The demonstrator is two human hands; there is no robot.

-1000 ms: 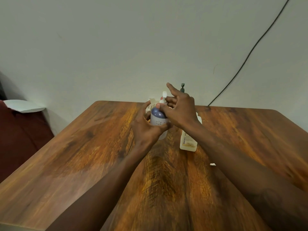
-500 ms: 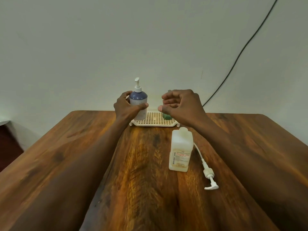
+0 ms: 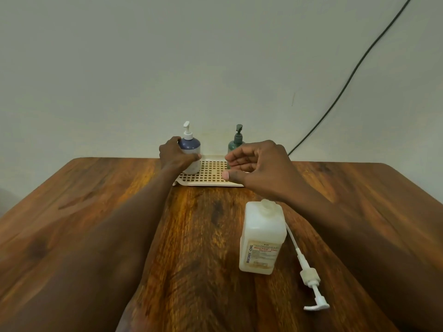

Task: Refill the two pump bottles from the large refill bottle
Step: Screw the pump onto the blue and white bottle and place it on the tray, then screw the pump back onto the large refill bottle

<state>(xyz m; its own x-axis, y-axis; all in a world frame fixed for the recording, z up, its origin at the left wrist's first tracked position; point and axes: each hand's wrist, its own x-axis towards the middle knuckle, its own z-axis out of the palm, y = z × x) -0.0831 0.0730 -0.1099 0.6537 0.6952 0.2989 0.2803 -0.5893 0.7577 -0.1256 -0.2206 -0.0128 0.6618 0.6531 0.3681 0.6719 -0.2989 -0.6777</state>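
Gripping the blue bottle (image 3: pixel 190 152) in my left hand (image 3: pixel 176 155), I've just set it back on the tray (image 3: pixel 211 173); my right hand (image 3: pixel 254 164), now loose and empty, hovers before the green bottle (image 3: pixel 236 143). The uncapped refill bottle (image 3: pixel 262 238) stands nearer, so green probably comes next.

blue bottle (image 3: pixel 190 149), green bottle (image 3: pixel 235 144) — cream tray (image 3: pixel 211 182)

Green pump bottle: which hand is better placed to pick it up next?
Right. The right hand hovers open just in front of the green pump bottle; the left hand is wrapped around the blue pump bottle.
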